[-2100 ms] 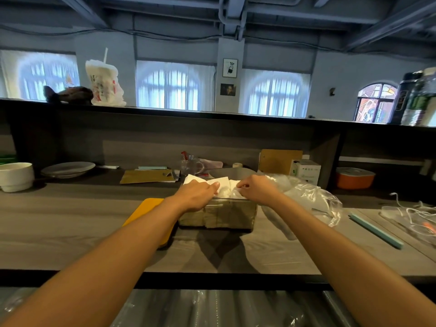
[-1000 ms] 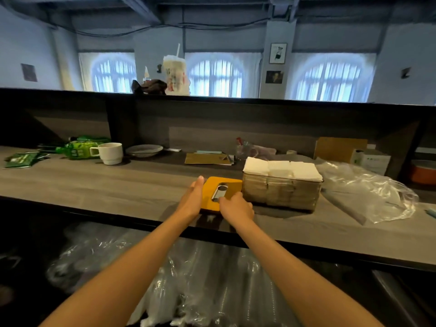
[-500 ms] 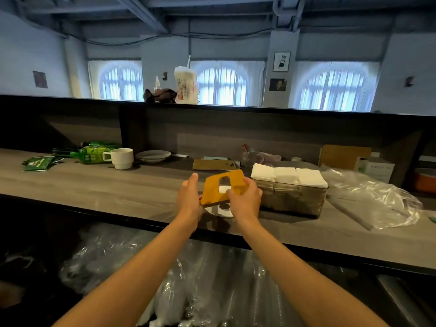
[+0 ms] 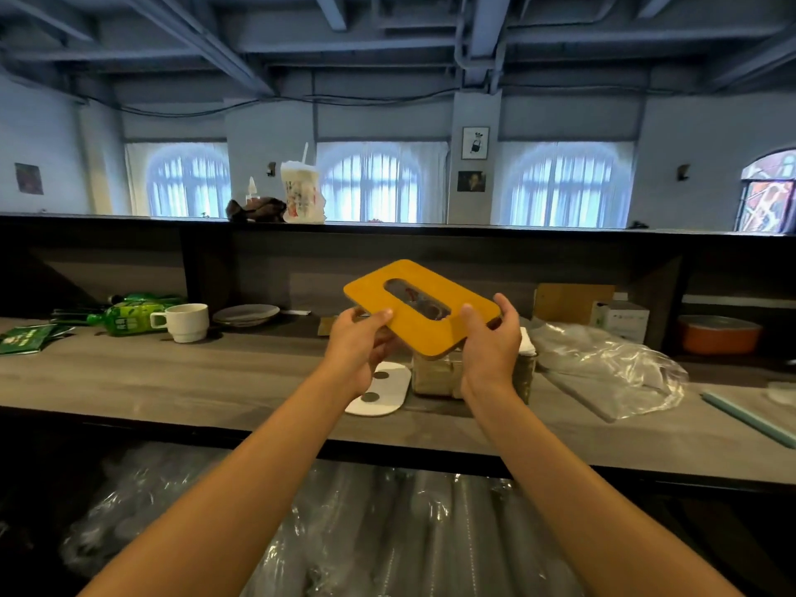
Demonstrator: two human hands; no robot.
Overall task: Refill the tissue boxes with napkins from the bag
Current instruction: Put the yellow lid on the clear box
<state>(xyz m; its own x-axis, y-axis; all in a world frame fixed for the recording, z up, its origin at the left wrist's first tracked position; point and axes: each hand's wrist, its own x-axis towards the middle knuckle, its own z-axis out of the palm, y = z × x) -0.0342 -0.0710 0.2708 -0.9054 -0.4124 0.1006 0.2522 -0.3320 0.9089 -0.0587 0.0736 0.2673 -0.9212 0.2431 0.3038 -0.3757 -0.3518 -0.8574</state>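
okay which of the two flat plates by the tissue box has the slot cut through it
The yellow lid, held up in the air by both the left hand and right hand. The white plate lying on the counter has only dark round spots, no slot.

— What carries it all?
— A grey wooden counter (image 4: pixel 181 377).
— And on it?
— A white cup (image 4: pixel 186 322), green bottle (image 4: pixel 122 321), plate (image 4: pixel 245 314), white oval board (image 4: pixel 381 389), tissue box (image 4: pixel 435 374), clear plastic bag (image 4: pixel 611 368).
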